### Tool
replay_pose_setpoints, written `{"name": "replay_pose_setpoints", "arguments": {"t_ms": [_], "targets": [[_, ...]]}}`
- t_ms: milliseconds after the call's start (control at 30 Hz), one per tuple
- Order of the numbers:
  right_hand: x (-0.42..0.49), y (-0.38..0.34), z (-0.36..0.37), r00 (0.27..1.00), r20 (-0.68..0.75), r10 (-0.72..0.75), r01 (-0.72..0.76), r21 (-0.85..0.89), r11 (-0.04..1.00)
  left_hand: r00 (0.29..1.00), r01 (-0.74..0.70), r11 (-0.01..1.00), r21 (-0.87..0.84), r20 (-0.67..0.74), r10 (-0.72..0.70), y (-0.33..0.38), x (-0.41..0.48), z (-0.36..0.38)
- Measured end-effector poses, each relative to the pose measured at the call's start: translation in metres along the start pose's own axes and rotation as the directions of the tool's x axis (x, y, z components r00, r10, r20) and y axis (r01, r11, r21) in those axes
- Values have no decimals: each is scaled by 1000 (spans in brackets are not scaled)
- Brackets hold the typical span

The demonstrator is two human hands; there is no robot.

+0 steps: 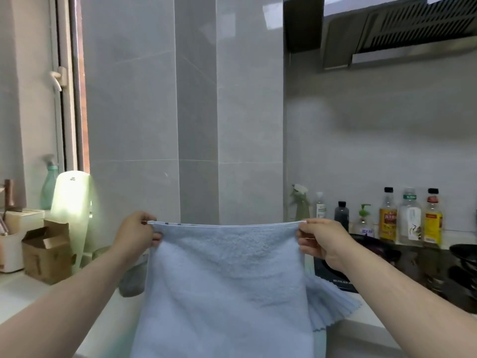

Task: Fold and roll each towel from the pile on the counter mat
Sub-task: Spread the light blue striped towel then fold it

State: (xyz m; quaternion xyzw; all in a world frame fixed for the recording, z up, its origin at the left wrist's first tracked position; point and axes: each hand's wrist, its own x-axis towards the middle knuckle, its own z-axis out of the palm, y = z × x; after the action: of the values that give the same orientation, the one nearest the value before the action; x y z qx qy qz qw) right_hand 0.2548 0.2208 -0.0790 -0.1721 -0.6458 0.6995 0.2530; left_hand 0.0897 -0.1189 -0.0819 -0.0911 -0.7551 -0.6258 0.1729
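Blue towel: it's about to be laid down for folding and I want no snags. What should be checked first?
1. Left hand pinches a top corner of the towel: ok.
2. Right hand pinches the other top corner: ok.
3. Top edge stretched level between them: ok.
4. Bottom edge hanging free: cannot tell, out of frame.
5. Laying spot free: cannot tell, the towel hides it.
6. Clear of the blue cloth behind on the right: cannot tell.
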Motion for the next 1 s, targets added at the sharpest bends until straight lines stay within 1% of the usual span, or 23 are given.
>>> {"name": "replay_pose_setpoints", "arguments": {"t_ms": [100, 200, 267, 333, 367, 500, 533, 567, 633, 700, 733, 800, 900, 933, 1000], "targets": [[16, 23, 8, 999, 45, 18, -19, 9, 1000, 998, 45, 999, -25, -31, -46, -27, 9, 6], [29, 44, 11, 999, 36, 32, -34, 66, 997, 992, 121, 984, -133, -15, -124, -44, 3, 12], [32, 54, 9, 997, 3, 78, -77, 121, 990, 982, 184, 954, -238, 14, -186, -51, -7, 13], [28, 64, 3, 990, 12, 142, -142, 158, 977, 963, 269, 893, -360, 67, -263, -57, -21, 9], [24, 69, 0, 986, 33, 165, -168, 163, 972, 950, 309, 870, -384, 91, -297, -60, -28, 5], [0, 94, -13, 960, 133, 245, -256, 74, 964, 916, 400, 854, -332, 103, -388, -78, -63, -13], [-6, 101, -16, 951, 149, 272, -283, 54, 958, 898, 437, 837, -329, 106, -427, -81, -72, -17], [-11, 108, -20, 939, 168, 300, -310, 36, 950, 870, 492, 811, -316, 131, -476, -84, -81, -21], [-21, 121, -28, 903, 208, 375, -379, -22, 925, 785, 619, 743, -255, 237, -573, -88, -96, -28], [-34, 128, -33, 862, 219, 457, -446, -101, 890, 698, 698, 708, -106, 320, -640, -92, -103, -36], [-40, 131, -35, 850, 205, 485, -468, -130, 874, 672, 711, 702, -41, 334, -661, -96, -105, -39], [-49, 139, -37, 854, 154, 497, -468, -192, 863, 659, 712, 701, 29, 314, -683, -101, -108, -42], [-60, 146, -36, 883, 124, 453, -416, -244, 876, 681, 694, 717, 66, 266, -682, -106, -111, -40], [-63, 148, -36, 881, 128, 455, -421, -229, 878, 682, 693, 717, 73, 255, -685, -108, -112, -39], [-68, 148, -36, 858, 173, 485, -471, -117, 875, 678, 700, 708, 86, 229, -698, -108, -115, -39]]}}
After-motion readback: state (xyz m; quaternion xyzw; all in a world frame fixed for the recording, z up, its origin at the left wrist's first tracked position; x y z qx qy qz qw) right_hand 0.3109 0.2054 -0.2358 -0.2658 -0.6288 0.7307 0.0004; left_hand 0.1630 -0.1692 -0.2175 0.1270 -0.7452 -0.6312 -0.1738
